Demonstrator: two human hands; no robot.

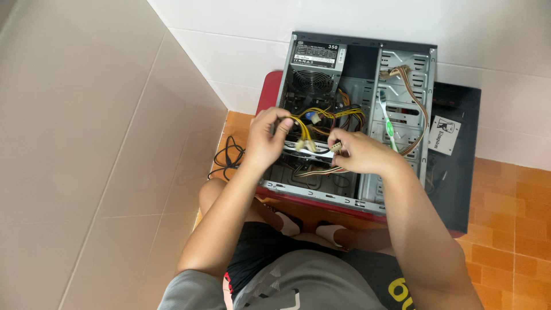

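An open grey computer case [425, 115] lies on its side on a red stool, with a power supply [313, 72] and its fan at the far left. My left hand [265, 140] grips a bundle of yellow and black power cables [338, 113] over the case. My right hand [359, 154] pinches a small white cable connector [336, 147] close to the left hand. A graphics card [310, 152] lies partly hidden beneath both hands.
A green-and-white toothbrush [388, 123] rests inside the case by the drive bays. The black side panel [456, 166] with a small white box lies to the right. A black cord [228, 155] coils on the orange tiled floor, against white wall tiles.
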